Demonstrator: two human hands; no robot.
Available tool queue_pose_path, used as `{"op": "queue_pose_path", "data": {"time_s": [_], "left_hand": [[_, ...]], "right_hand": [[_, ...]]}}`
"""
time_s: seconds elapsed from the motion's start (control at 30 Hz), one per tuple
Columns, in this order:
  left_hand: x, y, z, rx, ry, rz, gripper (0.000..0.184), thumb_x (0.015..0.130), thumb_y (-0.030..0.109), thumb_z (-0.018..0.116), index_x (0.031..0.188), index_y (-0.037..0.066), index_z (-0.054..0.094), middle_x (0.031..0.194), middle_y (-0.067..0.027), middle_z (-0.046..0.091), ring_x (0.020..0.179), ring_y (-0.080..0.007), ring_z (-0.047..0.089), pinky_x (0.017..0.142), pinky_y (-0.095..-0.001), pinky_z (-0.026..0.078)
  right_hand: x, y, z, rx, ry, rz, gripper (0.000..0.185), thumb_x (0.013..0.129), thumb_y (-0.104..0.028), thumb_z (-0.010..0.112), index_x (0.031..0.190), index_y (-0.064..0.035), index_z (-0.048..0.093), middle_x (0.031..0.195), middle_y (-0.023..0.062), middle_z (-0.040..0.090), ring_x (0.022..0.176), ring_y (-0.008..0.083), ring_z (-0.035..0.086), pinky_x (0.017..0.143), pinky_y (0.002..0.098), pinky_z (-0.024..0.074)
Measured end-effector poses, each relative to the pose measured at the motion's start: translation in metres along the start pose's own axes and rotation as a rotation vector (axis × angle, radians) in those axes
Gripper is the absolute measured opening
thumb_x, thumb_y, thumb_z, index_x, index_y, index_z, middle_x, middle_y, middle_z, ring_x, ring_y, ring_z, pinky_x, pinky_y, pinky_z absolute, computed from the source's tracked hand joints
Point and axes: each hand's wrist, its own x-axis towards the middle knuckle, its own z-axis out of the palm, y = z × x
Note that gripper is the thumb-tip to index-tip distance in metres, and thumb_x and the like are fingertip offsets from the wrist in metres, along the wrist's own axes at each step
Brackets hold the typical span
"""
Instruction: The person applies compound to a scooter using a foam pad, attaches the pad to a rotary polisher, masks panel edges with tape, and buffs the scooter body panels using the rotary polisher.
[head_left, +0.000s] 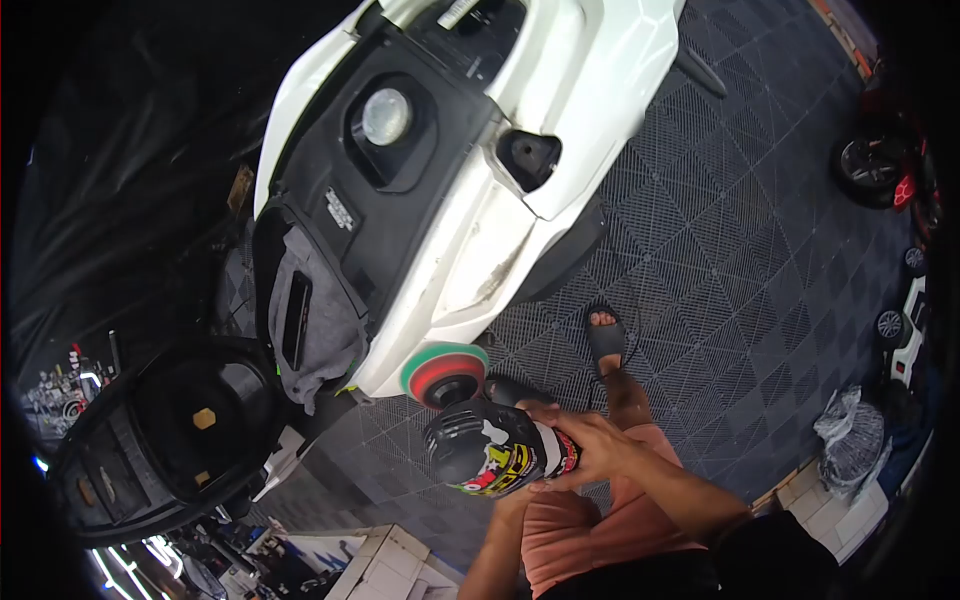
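Fingers (560, 418) around polisher (480, 445), disc (445, 372) at scooter (615, 75)

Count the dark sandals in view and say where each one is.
2. One sandal is on the patterned floor, to the right of the polisher; the other sandal shows just beside the polisher, which partly hides it.

The polisher (500, 450) hides most of the left hand (513, 502), so its grip cannot be told. At the polisher's upper end, the far face of the round pad (440, 373) is out of sight. Above the polisher, the white scooter (610, 70) runs off the top edge, its label (340, 208) too small to read. Far left of the polisher, clustered small items (72, 392) blur together.
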Motion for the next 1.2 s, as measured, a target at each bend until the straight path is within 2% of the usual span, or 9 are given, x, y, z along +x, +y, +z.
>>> {"op": "queue_pose_path", "data": {"time_s": [0.13,0.4,0.53,0.57,0.67,0.73,0.93,1.03,1.2], "left_hand": [[0.009,-0.011,-0.006,0.027,-0.029,0.016,0.083,0.066,0.053,0.073,0.128,0.005,0.043,0.106,-0.0158,0.053,0.109,-0.0320,0.049,0.103,-0.0498,0.032],[0.001,0.002,-0.015,-0.005,0.037,0.092,0.082,0.069,0.055,0.070,0.128,0.006,0.043,0.104,-0.0158,0.054,0.108,-0.0328,0.049,0.103,-0.0511,0.031],[-0.020,-0.001,-0.046,-0.071,0.100,0.106,0.081,0.069,0.055,0.070,0.128,0.005,0.043,0.105,-0.0163,0.054,0.107,-0.0337,0.050,0.105,-0.0515,0.030],[-0.023,-0.001,-0.050,-0.052,0.091,0.080,0.079,0.070,0.053,0.070,0.127,0.006,0.044,0.109,-0.0177,0.055,0.110,-0.0342,0.050,0.104,-0.0533,0.032],[-0.036,-0.002,-0.059,-0.140,0.137,-0.142,0.078,0.061,0.027,0.085,0.125,0.001,0.047,0.112,-0.0143,0.059,0.103,-0.0236,0.058,0.091,-0.0388,0.047],[-0.032,0.002,-0.070,0.114,0.056,-0.152,0.074,0.059,0.018,0.086,0.121,0.000,0.049,0.111,-0.0122,0.060,0.096,-0.0177,0.060,0.083,-0.0321,0.050],[-0.044,-0.008,-0.114,0.182,0.046,-0.094,0.074,0.057,0.003,0.086,0.120,-0.001,0.049,0.113,-0.0088,0.060,0.095,-0.0171,0.062,0.083,-0.0306,0.052],[-0.079,-0.047,-0.159,-0.005,0.081,-0.024,0.071,0.065,0.019,0.084,0.123,0.001,0.048,0.118,-0.0100,0.057,0.108,-0.0209,0.055,0.094,-0.0360,0.046],[-0.057,-0.062,-0.218,-0.219,-0.194,0.243,0.081,0.070,0.046,0.076,0.132,0.006,0.041,0.114,-0.0109,0.053,0.111,-0.0269,0.048,0.102,-0.0449,0.034]], "right_hand": [[0.005,0.026,-0.002,-0.004,0.114,-0.190,0.088,0.057,-0.036,0.084,0.131,-0.0063,0.047,0.119,0.0089,0.060,0.095,0.0268,0.065,0.079,0.0349,0.0518],[-0.003,-0.013,0.029,-0.288,0.088,-0.012,0.086,0.066,-0.052,0.076,0.129,-0.0014,0.046,0.101,0.0165,0.064,0.089,0.0295,0.066,0.074,0.0378,0.0527],[0.007,-0.017,0.048,-0.268,-0.007,0.039,0.086,0.067,-0.049,0.077,0.131,-0.0012,0.045,0.103,0.0163,0.064,0.088,0.0324,0.067,0.076,0.0387,0.0532],[0.009,-0.018,0.050,-0.269,0.007,0.023,0.087,0.066,-0.048,0.078,0.131,-0.0007,0.045,0.103,0.0165,0.064,0.088,0.0322,0.067,0.077,0.0386,0.0532],[-0.001,-0.017,0.062,-0.256,0.113,0.090,0.087,0.063,-0.045,0.081,0.128,0.0019,0.046,0.103,0.0174,0.065,0.088,0.0302,0.068,0.078,0.0372,0.0536],[-0.007,-0.008,0.075,-0.225,0.242,0.137,0.085,0.061,-0.043,0.083,0.123,0.0042,0.048,0.102,0.0176,0.065,0.087,0.0274,0.068,0.077,0.0361,0.0537],[-0.009,0.032,0.133,-0.327,0.440,-0.022,0.081,0.062,-0.041,0.083,0.115,0.0080,0.048,0.090,0.0155,0.066,0.079,0.0243,0.069,0.068,0.0334,0.0541],[-0.006,0.051,0.156,-0.671,0.279,-0.036,0.081,0.062,-0.039,0.084,0.116,0.0092,0.047,0.089,0.0164,0.066,0.078,0.0258,0.069,0.066,0.0335,0.0539],[0.029,0.084,0.189,-0.542,0.088,-0.032,0.090,0.058,-0.042,0.086,0.124,0.0055,0.046,0.107,0.0226,0.062,0.090,0.0343,0.066,0.082,0.0379,0.0515]]}}
